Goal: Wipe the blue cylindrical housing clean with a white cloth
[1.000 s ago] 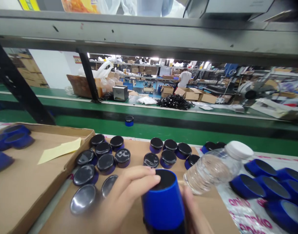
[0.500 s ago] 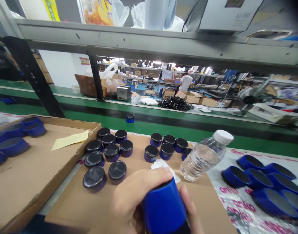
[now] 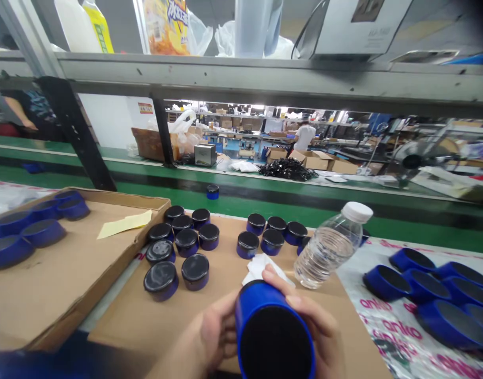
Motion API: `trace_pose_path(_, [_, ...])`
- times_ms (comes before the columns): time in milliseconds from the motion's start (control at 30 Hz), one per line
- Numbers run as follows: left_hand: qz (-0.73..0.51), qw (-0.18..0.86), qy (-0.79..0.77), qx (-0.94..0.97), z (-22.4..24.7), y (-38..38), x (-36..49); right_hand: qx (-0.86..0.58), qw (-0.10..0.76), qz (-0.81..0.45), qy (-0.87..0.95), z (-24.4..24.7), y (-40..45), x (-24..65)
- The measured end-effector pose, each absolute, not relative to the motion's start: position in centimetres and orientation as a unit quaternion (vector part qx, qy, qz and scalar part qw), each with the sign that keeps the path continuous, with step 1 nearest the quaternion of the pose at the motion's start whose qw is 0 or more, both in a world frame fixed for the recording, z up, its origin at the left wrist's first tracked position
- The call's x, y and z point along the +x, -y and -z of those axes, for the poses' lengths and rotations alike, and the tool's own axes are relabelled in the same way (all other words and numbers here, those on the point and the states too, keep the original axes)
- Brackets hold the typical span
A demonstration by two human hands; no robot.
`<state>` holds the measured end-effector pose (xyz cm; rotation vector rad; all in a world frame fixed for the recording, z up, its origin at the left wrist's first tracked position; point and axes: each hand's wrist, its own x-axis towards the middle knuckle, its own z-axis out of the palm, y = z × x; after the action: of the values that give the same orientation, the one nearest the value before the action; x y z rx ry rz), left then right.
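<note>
A blue cylinder [image 3: 260, 304] with a dark round face is tilted toward me, low in the middle of the view. My left hand [image 3: 207, 334] wraps its left side, and the fingers pass partly out of sight behind it. On the right side my right hand [image 3: 318, 323] grips it, fingertips over the upper edge. Just beyond lies a crumpled white tissue [image 3: 260, 264]. Black-topped blue round pieces [image 3: 160, 279] stand in groups on a cardboard sheet [image 3: 221, 273]. A clear water bottle [image 3: 328, 247] with a white cap leans right of the tissue.
At left, a shallow cardboard box [image 3: 79, 273] holds several blue pieces and a yellow paper [image 3: 125, 223]. More blue rings [image 3: 426, 284] lie on printed plastic at right. A green conveyor [image 3: 245, 197] runs behind, carrying one blue piece. A metal shelf [image 3: 241, 73] crosses above.
The blue cylinder has been turned so its dark round face now points toward me. My right hand has come up over its upper edge, and my left hand has shifted down its side.
</note>
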<state>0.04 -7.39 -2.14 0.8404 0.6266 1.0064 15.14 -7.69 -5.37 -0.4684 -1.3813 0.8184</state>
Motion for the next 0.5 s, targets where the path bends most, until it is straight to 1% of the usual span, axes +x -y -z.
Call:
trace_pose_path(100, [-0.473, 0.744, -0.273, 0.384, 2.0, 8.0, 0.8, -0.224, 0.666, -0.347, 0.621, 6.2, 7.7, 15.1])
trace_pose_path(267, [-0.511, 0.734, -0.302, 0.33, 1.0, 9.3, 1.0, -0.246, 0.645, -0.297, 0.66, 7.0, 7.7, 15.3])
trace_pose_path(400, [-0.513, 0.719, -0.363, 0.297, 1.1, 8.6, 1.6, -0.305, 0.637, -0.335, 0.624, 6.7, 7.8, 15.1])
trace_pose_path(500, [-0.532, 0.711, -0.334, 0.316, 1.9, 7.7, 2.2, -0.321, 0.62, -0.387, 0.602, 6.2, 7.9, 15.0])
